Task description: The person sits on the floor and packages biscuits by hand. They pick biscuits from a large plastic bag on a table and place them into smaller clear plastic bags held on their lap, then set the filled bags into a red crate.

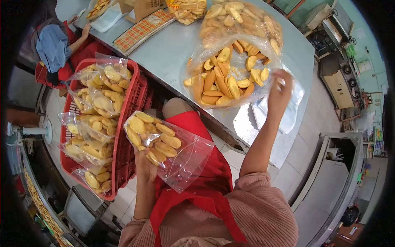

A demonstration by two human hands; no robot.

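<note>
My left hand point(146, 165) grips a clear plastic bag point(191, 157) from beneath, over my lap beside the red crate. Oval yellow-brown bread rusks point(166, 148) fill its far left end, while the near right end is flat film. On the table my right hand point(281, 85) is at the right rim of a large clear plastic sack point(193, 66); blur hides whether its fingers pinch the film. Through the sack's wide mouth show long bread pieces point(220, 77), brown-crusted or with yellow cut faces. More pieces lie behind, under the film.
A red plastic crate point(122, 129) at my left holds several filled bags point(106, 102). Flat clear bags point(288, 108) lie by my right forearm on the metal table point(157, 58). Farther back are a plaid-patterned box point(143, 31) and another person's hand point(86, 31).
</note>
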